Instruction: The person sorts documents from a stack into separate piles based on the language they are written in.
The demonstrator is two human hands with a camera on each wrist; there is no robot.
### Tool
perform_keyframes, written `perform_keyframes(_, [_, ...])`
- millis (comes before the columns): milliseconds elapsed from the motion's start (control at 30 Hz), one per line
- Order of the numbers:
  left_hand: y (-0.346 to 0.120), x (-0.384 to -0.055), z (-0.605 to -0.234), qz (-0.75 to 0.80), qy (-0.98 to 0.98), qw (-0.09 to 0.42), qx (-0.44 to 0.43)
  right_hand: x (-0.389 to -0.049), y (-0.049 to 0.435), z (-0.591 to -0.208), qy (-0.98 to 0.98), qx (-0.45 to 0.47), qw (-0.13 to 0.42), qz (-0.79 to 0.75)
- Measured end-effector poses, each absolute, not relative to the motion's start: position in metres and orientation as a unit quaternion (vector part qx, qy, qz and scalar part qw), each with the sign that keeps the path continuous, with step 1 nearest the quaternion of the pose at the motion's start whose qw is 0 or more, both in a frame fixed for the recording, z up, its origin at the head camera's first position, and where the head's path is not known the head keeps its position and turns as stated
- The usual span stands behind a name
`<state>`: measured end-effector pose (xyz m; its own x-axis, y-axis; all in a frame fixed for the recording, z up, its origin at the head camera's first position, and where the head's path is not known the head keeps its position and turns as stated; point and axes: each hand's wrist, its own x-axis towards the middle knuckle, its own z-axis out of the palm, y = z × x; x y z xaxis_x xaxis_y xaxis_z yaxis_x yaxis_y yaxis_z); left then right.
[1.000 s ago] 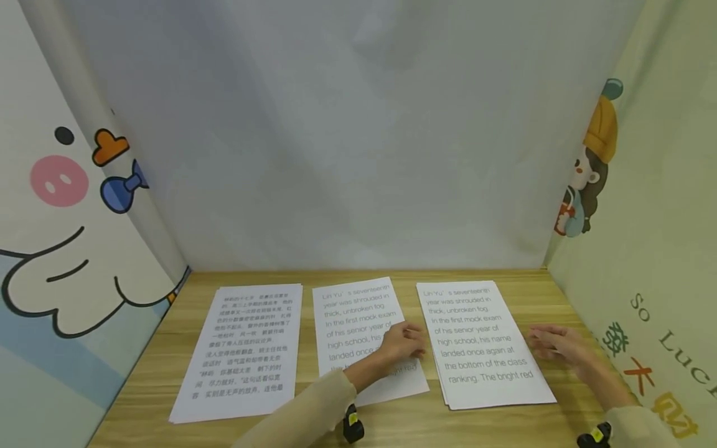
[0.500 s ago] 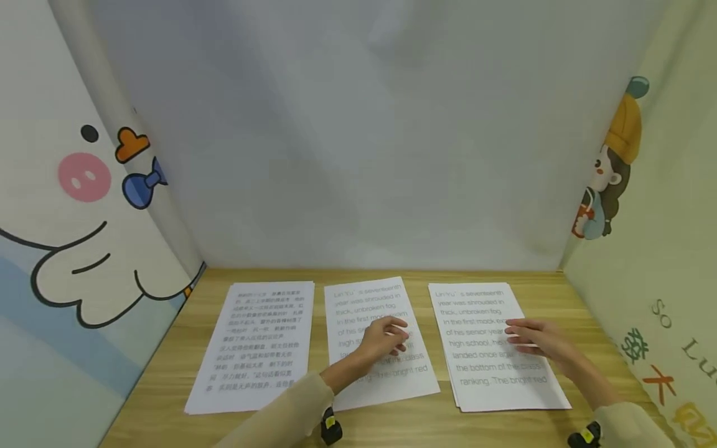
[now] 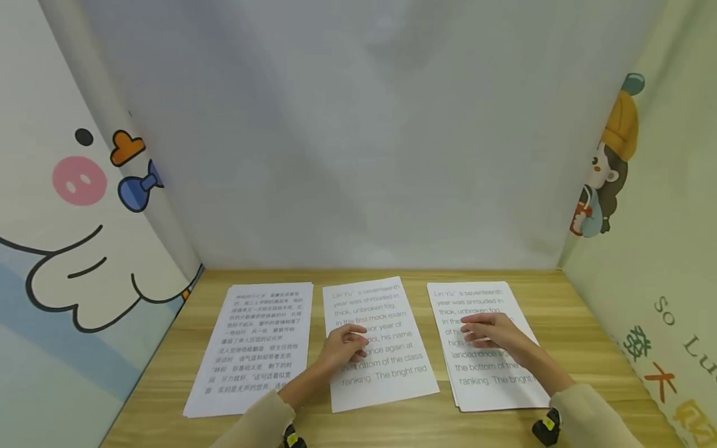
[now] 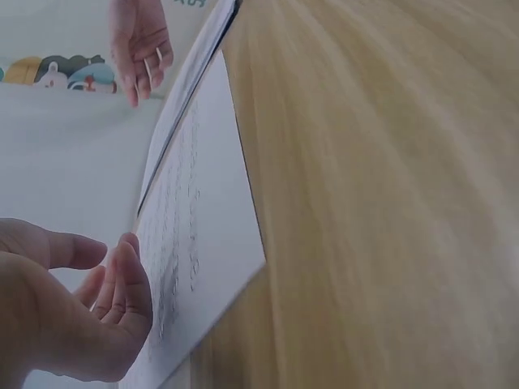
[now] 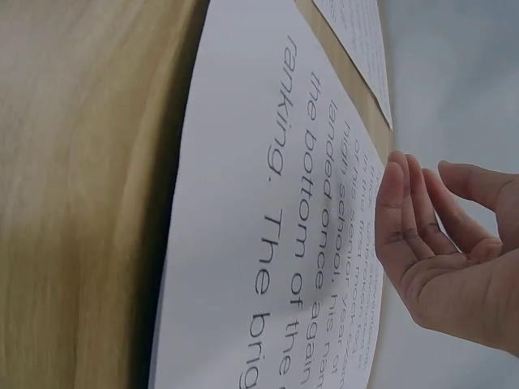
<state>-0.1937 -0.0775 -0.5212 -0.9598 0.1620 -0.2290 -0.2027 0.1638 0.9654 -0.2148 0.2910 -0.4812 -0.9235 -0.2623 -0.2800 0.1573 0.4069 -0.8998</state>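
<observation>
Three lots of printed white paper lie side by side. The middle sheet, in English, is slightly turned; over its left edge is my left hand, fingers loosely bent and holding nothing. In the left wrist view that hand shows a gap between thumb and fingers, just above the paper. My right hand hovers over the right paper stack, printed with the same English text. The right wrist view has its fingers relaxed, with nothing between them and the thumb. A stack with Chinese print lies at the left.
The papers rest on a wood-grain tabletop. A pale back wall rises behind it. Side panels with cartoon prints flank the table, the right panel bearing lettering.
My left hand has moved left across the middle sheet to its left edge. My right hand has come in from beyond the right stack to above it. The papers lie as before.
</observation>
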Motion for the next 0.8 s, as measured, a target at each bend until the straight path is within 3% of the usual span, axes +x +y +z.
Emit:
perform_keyframes(367, [-0.130,-0.177,-0.525,0.637,0.759,0.119,-0.069,-0.217,0.260,-0.493,0.806,-0.055,0.219,-0.547])
perform_keyframes(800, [-0.139,-0.174,-0.523,0.590,0.792,0.135,-0.080,-0.216,0.236,-0.501,0.765,-0.076,0.275,-0.578])
